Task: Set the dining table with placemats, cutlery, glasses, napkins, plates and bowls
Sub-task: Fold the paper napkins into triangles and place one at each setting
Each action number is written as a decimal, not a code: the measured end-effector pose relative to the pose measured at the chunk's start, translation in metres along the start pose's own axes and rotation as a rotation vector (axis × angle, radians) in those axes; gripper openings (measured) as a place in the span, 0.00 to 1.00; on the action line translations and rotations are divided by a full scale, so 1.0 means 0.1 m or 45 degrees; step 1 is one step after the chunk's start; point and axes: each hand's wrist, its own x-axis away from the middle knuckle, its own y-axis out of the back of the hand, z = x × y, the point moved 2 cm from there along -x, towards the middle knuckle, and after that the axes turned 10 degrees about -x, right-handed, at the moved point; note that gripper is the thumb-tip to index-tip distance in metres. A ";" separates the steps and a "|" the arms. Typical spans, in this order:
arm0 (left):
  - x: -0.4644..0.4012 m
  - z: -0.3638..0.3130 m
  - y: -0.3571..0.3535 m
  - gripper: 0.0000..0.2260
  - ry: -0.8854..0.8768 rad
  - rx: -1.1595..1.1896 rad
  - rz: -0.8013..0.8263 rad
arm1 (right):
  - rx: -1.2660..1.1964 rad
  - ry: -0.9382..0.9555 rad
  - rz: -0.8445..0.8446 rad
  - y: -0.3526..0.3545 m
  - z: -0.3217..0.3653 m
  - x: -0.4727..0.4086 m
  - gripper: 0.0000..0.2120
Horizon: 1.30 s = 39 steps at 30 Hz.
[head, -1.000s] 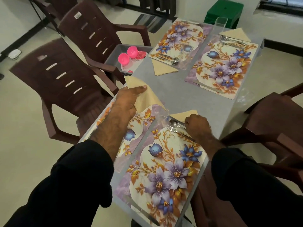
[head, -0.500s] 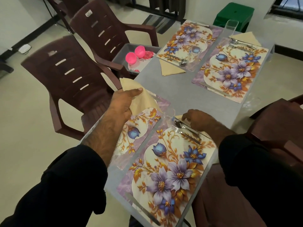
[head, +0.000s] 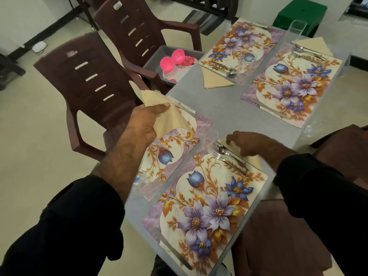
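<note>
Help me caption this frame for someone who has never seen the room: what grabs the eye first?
Four floral placemats, such as the nearest one, cover the grey table in purple, blue and gold. The left hand holds a beige napkin above the near-left mat, while the right hand rests on another by a fork. Two bright pink bowls sit in a grey bin at the table's left edge.

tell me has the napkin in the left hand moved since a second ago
Yes. The napkin in the left hand has come up off the near-left placemat and drawn back toward the table's chair-side edge.
</note>
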 end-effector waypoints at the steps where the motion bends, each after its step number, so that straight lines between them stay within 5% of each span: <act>1: 0.01 -0.01 -0.02 0.22 0.003 0.008 0.003 | 0.016 -0.015 0.018 -0.02 -0.02 0.02 0.31; 10: 0.07 -0.02 -0.24 0.27 0.002 0.064 0.072 | -0.109 -0.102 -0.097 -0.10 -0.09 0.13 0.25; 14: 0.14 0.02 -0.24 0.23 -0.018 0.046 0.226 | -0.704 -0.173 -0.716 0.17 -0.06 0.40 0.08; 17: 0.24 0.07 -0.23 0.24 -0.054 0.039 0.441 | -1.412 -0.022 -1.003 0.36 0.28 0.74 0.09; 22: 0.57 0.11 -0.16 0.21 -0.093 0.052 0.656 | -2.094 0.201 -0.355 0.52 1.06 1.21 0.26; 25: 0.76 0.13 -0.01 0.18 -0.113 0.031 0.695 | -2.328 0.215 -0.101 0.39 1.36 1.29 0.18; 28: 0.92 0.18 0.22 0.20 -0.162 -0.078 0.618 | -2.342 0.292 -0.192 0.33 1.55 1.32 0.09; 32: 1.00 0.31 0.62 0.14 -0.275 -0.331 0.369 | -2.274 0.317 -0.299 0.32 1.86 1.40 0.10; 39: 1.17 0.57 1.45 0.16 -0.255 -0.155 0.237 | -2.117 0.344 -0.343 0.21 2.66 1.46 0.09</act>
